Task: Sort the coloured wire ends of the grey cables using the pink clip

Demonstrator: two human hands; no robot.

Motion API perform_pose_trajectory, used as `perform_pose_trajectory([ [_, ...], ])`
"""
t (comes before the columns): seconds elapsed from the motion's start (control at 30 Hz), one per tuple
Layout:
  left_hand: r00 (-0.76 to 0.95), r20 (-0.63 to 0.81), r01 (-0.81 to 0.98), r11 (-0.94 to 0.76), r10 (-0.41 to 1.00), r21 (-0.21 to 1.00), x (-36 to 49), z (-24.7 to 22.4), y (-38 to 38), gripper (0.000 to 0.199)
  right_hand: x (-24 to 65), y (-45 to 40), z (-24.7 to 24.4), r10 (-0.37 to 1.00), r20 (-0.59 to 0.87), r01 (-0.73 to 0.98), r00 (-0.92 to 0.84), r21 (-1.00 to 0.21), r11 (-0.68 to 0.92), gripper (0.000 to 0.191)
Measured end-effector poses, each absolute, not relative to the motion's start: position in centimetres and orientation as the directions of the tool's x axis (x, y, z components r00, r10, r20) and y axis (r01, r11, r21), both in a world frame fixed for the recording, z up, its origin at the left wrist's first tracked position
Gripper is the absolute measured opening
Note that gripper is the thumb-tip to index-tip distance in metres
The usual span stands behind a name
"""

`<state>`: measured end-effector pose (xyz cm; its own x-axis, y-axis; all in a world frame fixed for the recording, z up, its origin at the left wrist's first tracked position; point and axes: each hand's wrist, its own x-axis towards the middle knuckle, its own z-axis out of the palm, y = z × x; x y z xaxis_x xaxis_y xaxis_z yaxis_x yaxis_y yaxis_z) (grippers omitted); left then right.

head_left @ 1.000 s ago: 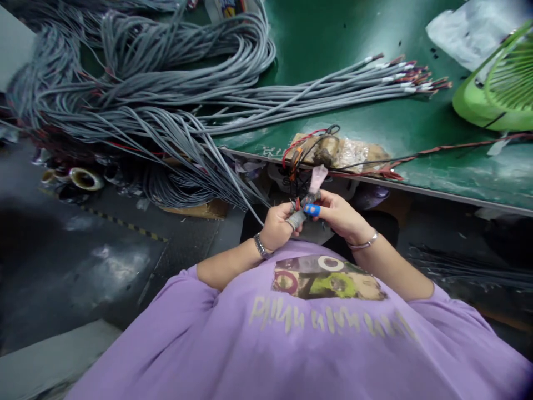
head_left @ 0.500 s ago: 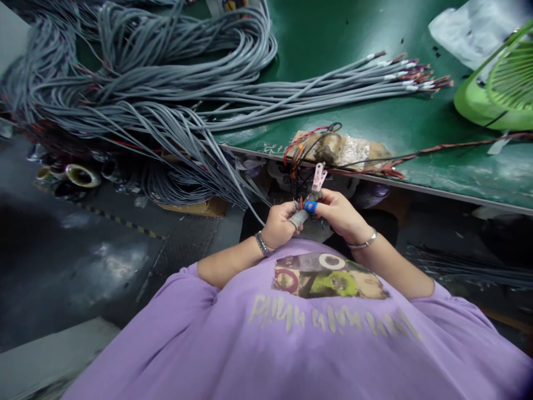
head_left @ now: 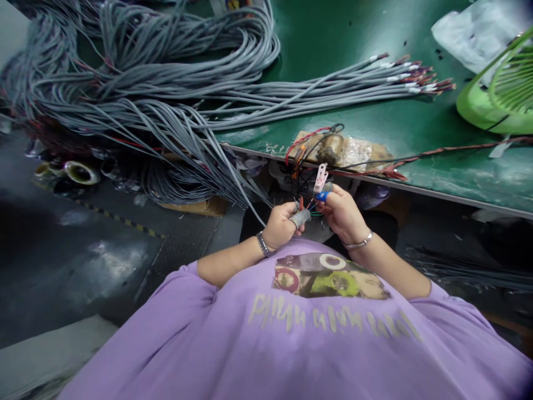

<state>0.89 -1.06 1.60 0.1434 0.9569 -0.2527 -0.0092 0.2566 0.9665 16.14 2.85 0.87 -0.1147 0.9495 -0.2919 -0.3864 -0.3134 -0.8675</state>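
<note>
My left hand [head_left: 282,225] is closed around the end of a grey cable [head_left: 259,215] that runs down from the bundle on the table. A grey, tape-like wrap [head_left: 300,218] shows at its fingertips. Thin coloured wires [head_left: 313,206], blue, green and red among them, fan out from there towards my right hand [head_left: 342,211]. That hand pinches at the wires, with a blue band [head_left: 322,196] around its thumb. Just above its fingertips is a pink clothespin [head_left: 321,178]; whether the hand touches it I cannot tell.
Many grey cables [head_left: 166,78] cover the left of the green table [head_left: 353,33], their stripped ends [head_left: 420,78] pointing right. At the table's front edge a wired, taped fixture [head_left: 339,149] sits. A green fan [head_left: 491,94] and plastic bag [head_left: 470,33] stand at right.
My right hand has moved slightly up and right, away from my left hand. Coloured wires now show in the gap between them. My left hand has barely moved.
</note>
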Motion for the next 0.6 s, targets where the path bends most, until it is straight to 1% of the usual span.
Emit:
perform_pose_trajectory([
  [0.07,0.131,-0.251,-0.007,0.254,0.959,0.967,0.87,1.46,-1.06,0.033,16.42,2.95,0.90,0.933,-0.331,-0.427,-0.140,-0.830,-0.358,0.017],
  [0.13,0.107,-0.246,-0.016,0.249,0.963,0.968,0.85,1.33,-0.99,0.032,16.66,2.92,0.88,0.911,-0.353,-0.404,-0.212,-0.817,-0.411,0.022],
  [0.23,0.101,-0.237,-0.022,0.241,0.966,0.970,0.79,1.20,-0.86,0.030,16.78,2.67,0.78,0.883,-0.354,-0.293,-0.308,-0.848,-0.442,0.031],
  [0.33,0.117,-0.236,-0.015,0.239,0.965,0.971,0.74,1.14,-0.84,0.030,16.69,2.48,0.82,0.888,-0.320,-0.197,-0.329,-0.897,-0.396,0.034],
  [0.43,0.117,-0.245,-0.017,0.248,0.963,0.969,0.73,1.06,-0.91,0.031,16.56,2.50,0.88,0.893,-0.313,-0.183,-0.323,-0.905,-0.383,0.029],
  [0.6,0.092,-0.234,-0.052,0.239,0.968,0.970,0.77,1.01,-0.95,0.036,16.05,2.35,0.48,0.910,-0.320,-0.268,-0.264,-0.882,-0.388,0.017],
])
